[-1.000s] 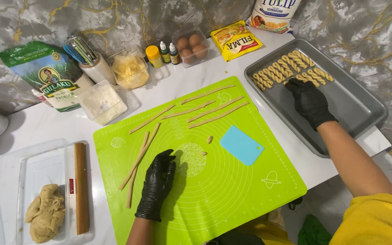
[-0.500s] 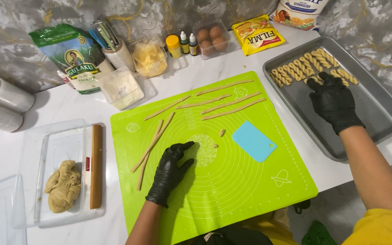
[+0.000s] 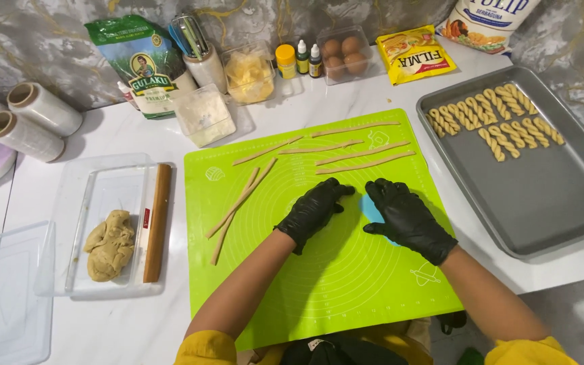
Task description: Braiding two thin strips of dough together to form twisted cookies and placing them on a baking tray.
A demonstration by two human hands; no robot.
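Resting flat, open: left hand [image 3: 313, 211] on mat [image 3: 272, 297] | right hand [image 3: 407, 217] covering blue scraper [image 3: 371, 209]

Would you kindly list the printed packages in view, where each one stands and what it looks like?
Green and white printed bag: back left, upright against the wall, round portrait picture on its front.
Yellow flat sachet: back centre-right, lying on the counter, red lettering.
White printed bag: back right corner behind the grey baking tray, orange food picture, partly cut off.

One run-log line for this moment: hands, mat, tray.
left hand: flat on green mat | right hand: over blue scraper | dough strips: on mat | twisted pieces: in tray
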